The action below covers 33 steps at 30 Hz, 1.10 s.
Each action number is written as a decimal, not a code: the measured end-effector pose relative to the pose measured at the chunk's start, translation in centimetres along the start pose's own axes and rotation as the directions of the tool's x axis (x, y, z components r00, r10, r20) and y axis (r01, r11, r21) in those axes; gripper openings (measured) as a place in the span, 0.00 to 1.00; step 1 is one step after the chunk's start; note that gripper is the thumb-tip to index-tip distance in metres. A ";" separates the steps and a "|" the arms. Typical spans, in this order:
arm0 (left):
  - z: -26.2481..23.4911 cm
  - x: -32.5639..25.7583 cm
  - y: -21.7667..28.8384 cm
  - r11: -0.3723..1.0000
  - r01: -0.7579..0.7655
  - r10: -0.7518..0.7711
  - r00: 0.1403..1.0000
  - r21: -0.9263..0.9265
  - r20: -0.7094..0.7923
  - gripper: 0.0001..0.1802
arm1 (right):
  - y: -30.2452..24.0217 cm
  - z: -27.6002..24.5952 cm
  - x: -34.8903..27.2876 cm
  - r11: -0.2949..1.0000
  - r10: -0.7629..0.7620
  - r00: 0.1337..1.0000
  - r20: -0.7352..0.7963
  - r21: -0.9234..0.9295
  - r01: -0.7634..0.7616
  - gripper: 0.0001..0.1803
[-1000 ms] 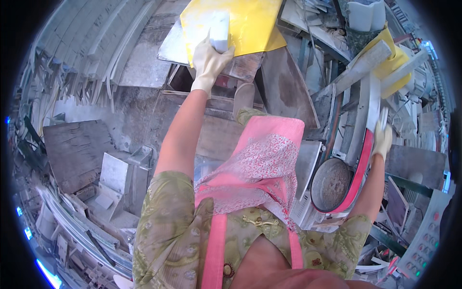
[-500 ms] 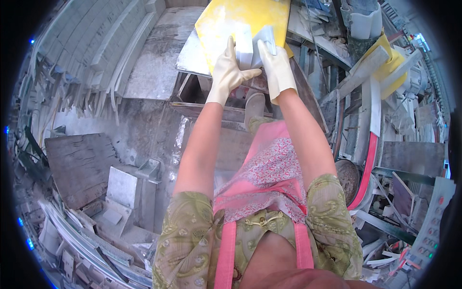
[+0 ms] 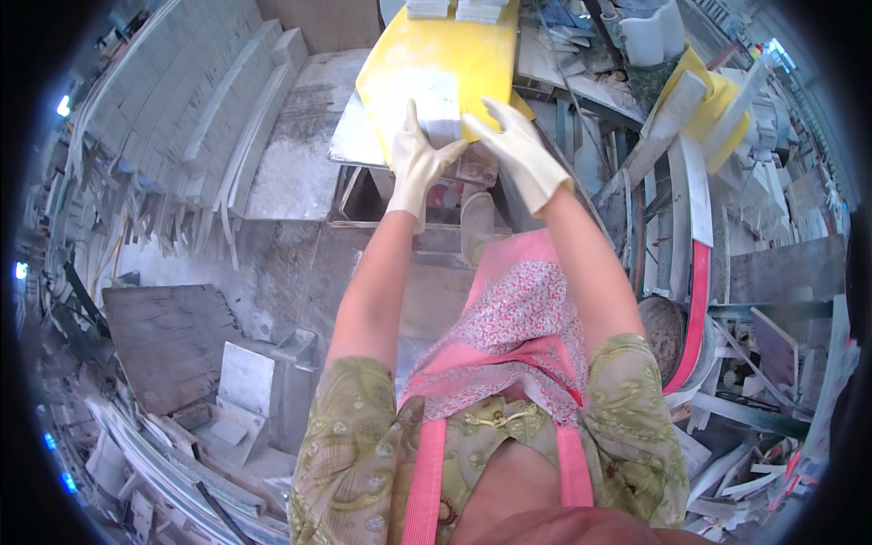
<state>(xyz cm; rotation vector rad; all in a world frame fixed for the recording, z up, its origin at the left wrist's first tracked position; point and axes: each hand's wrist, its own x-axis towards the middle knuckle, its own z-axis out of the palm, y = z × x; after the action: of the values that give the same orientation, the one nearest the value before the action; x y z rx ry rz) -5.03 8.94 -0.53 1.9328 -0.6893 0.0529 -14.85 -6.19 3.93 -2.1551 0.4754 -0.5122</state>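
A stack of white slabs [image 3: 440, 111] sits on the yellow board [image 3: 486, 64], by its near edge. My left hand [image 3: 418, 162], in a cream rubber glove, lies at the stack's near left corner, its thumb and forefinger stretched apart. Whether it presses on the slabs, I cannot tell. To the right of the stack, my gloved right hand [image 3: 516, 150] is open, fingers spread over the board with nothing in them. The lower end of the stack is partly behind my left thumb.
Small white stacks [image 3: 429, 8] rest at the board's far end. At the left are long rows of pale blocks [image 3: 182, 109]. A red and white curved guard [image 3: 698, 300] stands on the right, among offcuts. A worn wooden panel [image 3: 168, 336] leans at lower left.
My right hand has let go of the tilted white slab and opened to the right of the stack. The slabs now sit together. The view has shifted, showing the far stacks.
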 end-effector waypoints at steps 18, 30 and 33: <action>2.1 0.9 0.5 0.957 0.290 -0.287 0.934 -0.016 -0.214 0.38 | 16.4 -29.0 -27.0 0.556 -0.062 0.937 -0.343 -0.792 -0.253 0.20; 2.5 0.4 -0.1 0.957 0.155 -0.206 0.958 -0.246 -0.200 0.44 | 25.9 -29.2 -28.8 0.225 -0.036 0.999 0.039 -0.973 0.046 0.16; 2.7 0.2 0.0 0.940 0.203 -0.261 0.946 -0.275 -0.194 0.43 | 29.9 -29.1 -28.5 0.358 -0.011 1.000 0.020 -0.934 0.023 0.11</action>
<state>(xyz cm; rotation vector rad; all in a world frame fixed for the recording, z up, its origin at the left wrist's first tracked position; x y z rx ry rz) -5.55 6.62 -1.73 1.7166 -0.2935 0.0361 -58.43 -27.88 -9.53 -3.2936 0.9040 -0.2103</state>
